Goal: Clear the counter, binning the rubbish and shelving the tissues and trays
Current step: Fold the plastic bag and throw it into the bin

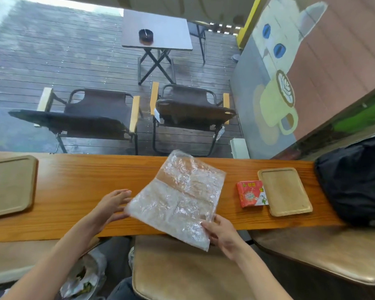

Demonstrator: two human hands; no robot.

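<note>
A crinkled clear plastic bag is lifted flat above the wooden counter. My right hand pinches its near corner. My left hand touches the bag's left edge with fingers spread; whether it grips is unclear. A red tissue packet lies on the counter to the right, against a small wooden tray. A larger wooden tray rests at the counter's far left.
A black bag sits on the counter's right end. Padded stools stand below the near edge. A rubbish bag with scraps is on the floor at lower left. Folding chairs and a small table stand outside beyond the counter.
</note>
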